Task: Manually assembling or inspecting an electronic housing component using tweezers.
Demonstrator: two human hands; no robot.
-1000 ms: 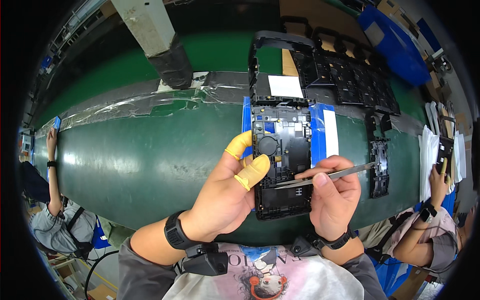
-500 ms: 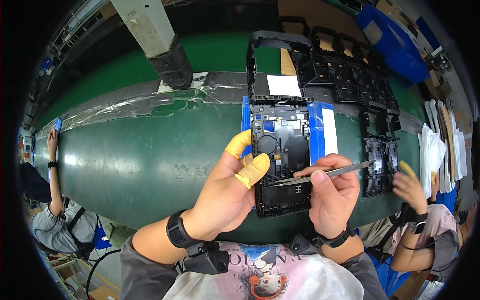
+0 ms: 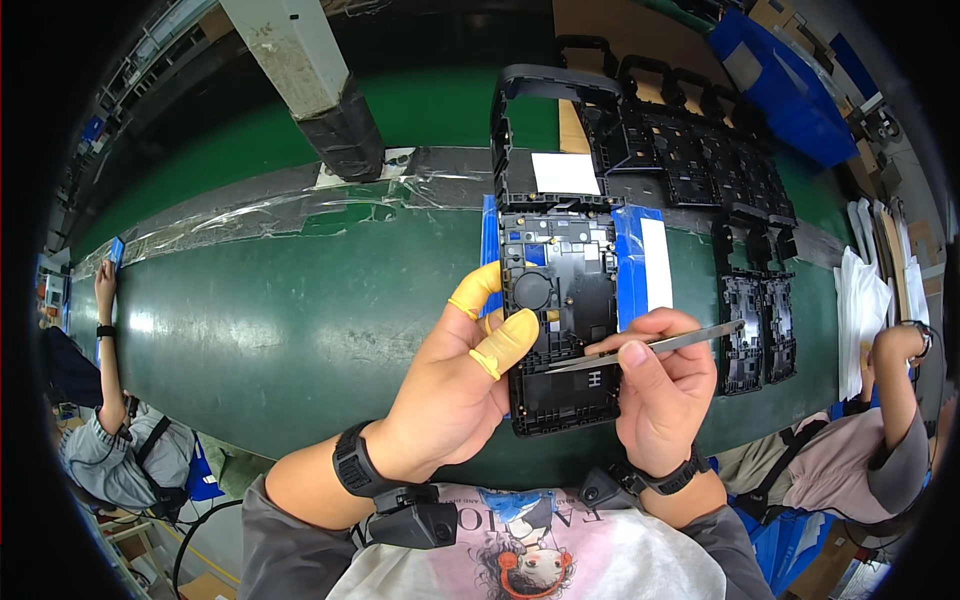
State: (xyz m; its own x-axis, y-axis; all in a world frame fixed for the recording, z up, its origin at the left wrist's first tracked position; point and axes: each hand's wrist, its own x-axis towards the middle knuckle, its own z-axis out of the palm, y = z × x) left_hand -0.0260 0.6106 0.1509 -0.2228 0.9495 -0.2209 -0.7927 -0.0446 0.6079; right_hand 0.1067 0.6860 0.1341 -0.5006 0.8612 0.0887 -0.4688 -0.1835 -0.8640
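My left hand [image 3: 445, 375], with yellow finger cots on its thumb and a finger, grips the left edge of a black plastic housing [image 3: 575, 300]. The housing has an open rectangular frame at its far end and brass-coloured inserts along its ribbed face. Between the thumb and fingers of my right hand [image 3: 665, 385] is a pair of metal tweezers [image 3: 680, 342]. Their thin tips point left, over the lower part of the housing; whether they touch it I cannot tell. A blue piece with a white strip [image 3: 645, 260] lies beneath the housing.
More black housings [image 3: 755, 330] lie to the right, with several others [image 3: 690, 150] in a row behind. A wrapped post [image 3: 350, 130] stands at the far left of the green table [image 3: 250, 290]. White bags [image 3: 862, 310] hang at right. Co-workers sit on both sides.
The co-worker at right has drawn a hand back from the nearby black housings toward the white bags. My hands, the housing and the tweezers have hardly moved.
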